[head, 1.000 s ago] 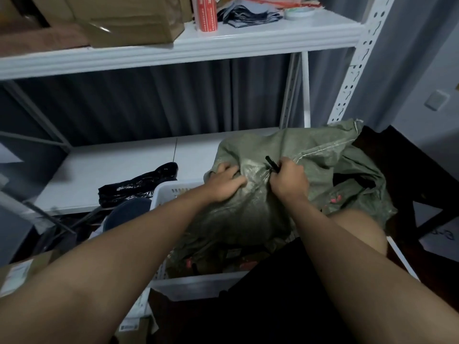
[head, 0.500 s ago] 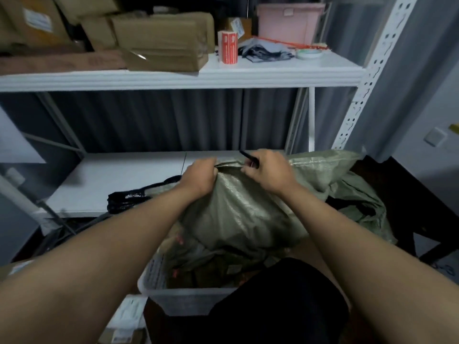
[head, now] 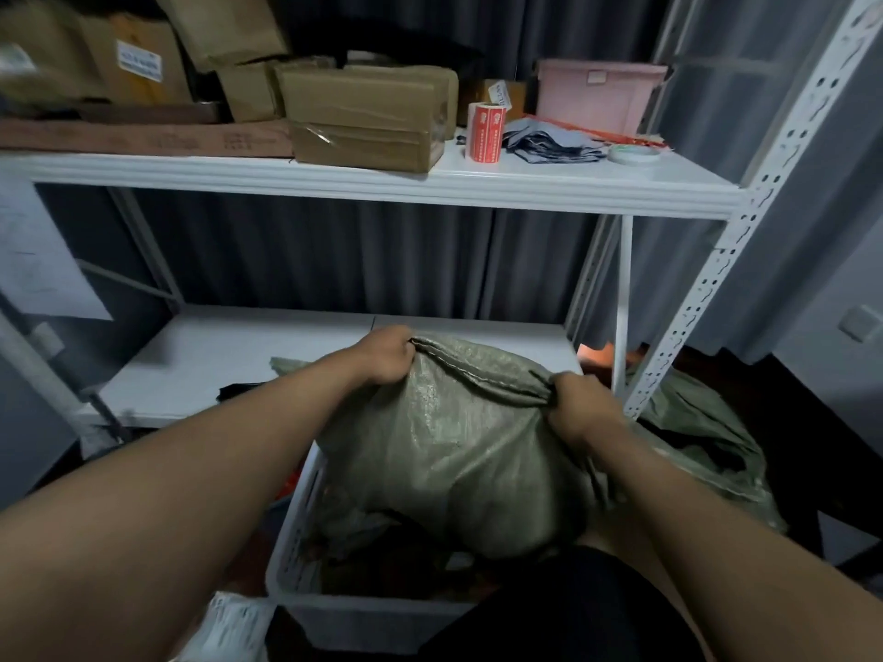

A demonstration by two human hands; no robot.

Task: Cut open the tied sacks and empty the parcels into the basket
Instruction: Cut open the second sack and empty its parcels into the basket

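A bulging grey-green woven plastic sack (head: 458, 451) hangs upended over a white perforated plastic basket (head: 296, 532) on the floor, its bunched upper edge gripped at both corners. The left hand (head: 387, 353) has its fingers curled tightly round the near-left corner of that edge; the right hand (head: 576, 406) pinches a gathered fold at the other corner, slightly lower. The sack's lower bulge sits inside the basket's rim, where dim packets (head: 368, 532) already lie, too dark to tell apart. The step looks to be the tipping-out, and it would go best with both corners lifted evenly and straight up, keeping the mouth within the basket walls so that nothing spills over the low near rim; a few short shakes should loosen whatever clings in the weave. Whether the mouth hangs fully open underneath cannot be seen. A second, slack green sack (head: 707, 446) lies just right of the basket, beside the white slotted steel shelf upright (head: 716, 260). Above, the white upper shelf (head: 382, 181) carries taped brown cardboard boxes (head: 368, 119), a red label roll (head: 485, 131) and a pink plastic tub (head: 597, 95).
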